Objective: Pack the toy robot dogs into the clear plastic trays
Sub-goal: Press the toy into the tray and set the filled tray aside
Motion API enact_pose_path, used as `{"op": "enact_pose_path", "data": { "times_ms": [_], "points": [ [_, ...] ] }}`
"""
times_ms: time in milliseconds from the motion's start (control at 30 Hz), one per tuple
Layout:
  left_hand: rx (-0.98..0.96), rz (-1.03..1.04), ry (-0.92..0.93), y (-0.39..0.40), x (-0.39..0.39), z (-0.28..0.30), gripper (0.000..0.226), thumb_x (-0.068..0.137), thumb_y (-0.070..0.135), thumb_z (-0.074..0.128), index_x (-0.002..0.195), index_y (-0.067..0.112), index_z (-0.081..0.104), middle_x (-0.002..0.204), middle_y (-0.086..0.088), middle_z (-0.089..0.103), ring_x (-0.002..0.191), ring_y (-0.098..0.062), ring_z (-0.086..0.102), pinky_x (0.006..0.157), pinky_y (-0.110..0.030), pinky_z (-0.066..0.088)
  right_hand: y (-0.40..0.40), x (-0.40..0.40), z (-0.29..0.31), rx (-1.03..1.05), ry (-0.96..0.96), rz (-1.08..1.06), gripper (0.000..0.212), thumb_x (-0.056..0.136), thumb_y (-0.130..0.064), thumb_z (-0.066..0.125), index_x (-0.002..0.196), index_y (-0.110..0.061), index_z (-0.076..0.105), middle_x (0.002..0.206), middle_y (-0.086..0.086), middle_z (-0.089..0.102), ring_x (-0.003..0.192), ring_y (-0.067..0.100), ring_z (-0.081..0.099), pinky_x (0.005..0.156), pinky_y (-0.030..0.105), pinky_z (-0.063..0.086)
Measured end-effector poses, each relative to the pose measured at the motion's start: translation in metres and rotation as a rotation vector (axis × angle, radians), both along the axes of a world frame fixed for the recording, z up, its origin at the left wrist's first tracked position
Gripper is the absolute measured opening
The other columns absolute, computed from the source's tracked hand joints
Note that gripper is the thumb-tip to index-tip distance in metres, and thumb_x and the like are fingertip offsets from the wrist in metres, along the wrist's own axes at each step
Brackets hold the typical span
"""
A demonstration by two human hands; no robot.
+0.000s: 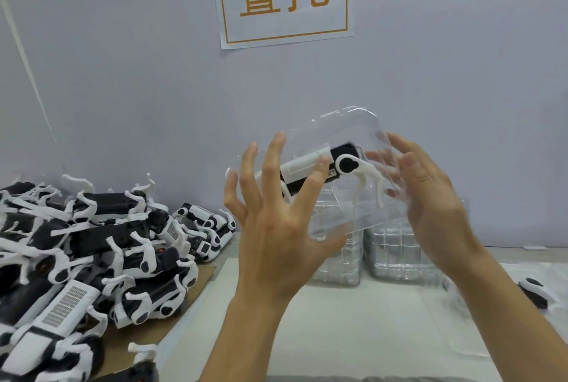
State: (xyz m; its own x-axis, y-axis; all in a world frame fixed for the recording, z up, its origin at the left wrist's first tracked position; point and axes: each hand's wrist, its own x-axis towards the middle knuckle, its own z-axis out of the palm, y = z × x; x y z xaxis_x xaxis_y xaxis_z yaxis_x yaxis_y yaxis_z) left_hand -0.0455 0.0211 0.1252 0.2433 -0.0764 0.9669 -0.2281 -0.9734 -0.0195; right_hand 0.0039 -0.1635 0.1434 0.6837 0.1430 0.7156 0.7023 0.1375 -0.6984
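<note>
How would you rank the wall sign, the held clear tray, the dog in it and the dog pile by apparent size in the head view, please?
1. Dog pile, cut off at the frame edge.
2. Clear tray, though nearness to the camera inflates it.
3. Wall sign, close to the tray and partly cropped, so that order is unsure.
4. Dog in the tray.

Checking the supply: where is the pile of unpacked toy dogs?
In the head view, the pile lies at the left on cardboard, left of the left hand.

Table (353, 320), toy dog pile (92, 258), tray stacks (399, 252)

Black-white toy dog (325, 168) inside raised clear tray (347, 126)
</note>
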Motion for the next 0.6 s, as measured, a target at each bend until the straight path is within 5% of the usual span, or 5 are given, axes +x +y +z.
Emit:
{"op": "enact_pose_path", "data": {
  "times_ms": [100,300,433,500,600],
  "points": [
    [-0.065,-0.060,0.016,-0.002,-0.004,0.006,0.077,0.072,0.070,0.069,0.134,0.026,0.061,0.155,-0.019,0.035,0.142,-0.044,0.029,0.113,-0.059,0.022,0.000,-0.004,0.005,0.080,-0.012,0.022,0.046,0.094,-0.054,0.036,0.131,-0.039,0.059,0.125,0.001,0.067,0.120,0.022,0.061,0.106,0.059,0.039],
    [-0.627,-0.510,0.266,0.002,-0.012,0.016,0.067,0.062,0.074,0.068,0.123,0.053,0.054,0.146,0.009,0.045,0.140,-0.010,0.036,0.115,-0.046,0.032,0.004,-0.015,0.012,0.195,-0.007,0.048,0.048,0.095,-0.049,0.029,0.127,-0.029,0.060,0.116,0.003,0.069,0.112,0.023,0.063,0.092,0.038,0.044],
    [-1.002,-0.940,0.423,0.009,-0.011,0.018,0.057,0.072,0.065,0.068,0.121,0.037,0.065,0.117,0.011,0.072,0.116,-0.006,0.064,0.097,-0.034,0.047,0.011,-0.019,0.014,0.032,-0.039,-0.063,0.029,0.097,-0.032,0.046,0.108,-0.024,0.072,0.095,0.002,0.075,0.094,0.019,0.069,0.081,0.027,0.050],
    [-1.192,-1.103,0.531,0.015,-0.012,0.016,0.051,0.077,0.069,0.058,0.113,0.037,0.072,0.109,0.008,0.075,0.110,-0.013,0.069,0.087,-0.038,0.055,0.016,-0.022,0.013,-0.081,-0.071,-0.095,0.018,0.098,-0.016,0.058,0.100,-0.024,0.074,0.086,-0.002,0.076,0.085,0.011,0.071,0.075,0.017,0.051],
    [-1.462,-1.227,0.602,0.023,-0.013,0.014,0.064,0.075,0.077,0.058,0.118,0.032,0.072,0.117,-0.007,0.074,0.105,-0.034,0.071,0.076,-0.051,0.060,0.023,-0.026,0.010,-0.240,-0.099,-0.163,0.022,0.090,-0.007,0.068,0.096,-0.026,0.077,0.083,-0.007,0.075,0.082,0.007,0.070,0.077,0.022,0.055]
  ]
}}
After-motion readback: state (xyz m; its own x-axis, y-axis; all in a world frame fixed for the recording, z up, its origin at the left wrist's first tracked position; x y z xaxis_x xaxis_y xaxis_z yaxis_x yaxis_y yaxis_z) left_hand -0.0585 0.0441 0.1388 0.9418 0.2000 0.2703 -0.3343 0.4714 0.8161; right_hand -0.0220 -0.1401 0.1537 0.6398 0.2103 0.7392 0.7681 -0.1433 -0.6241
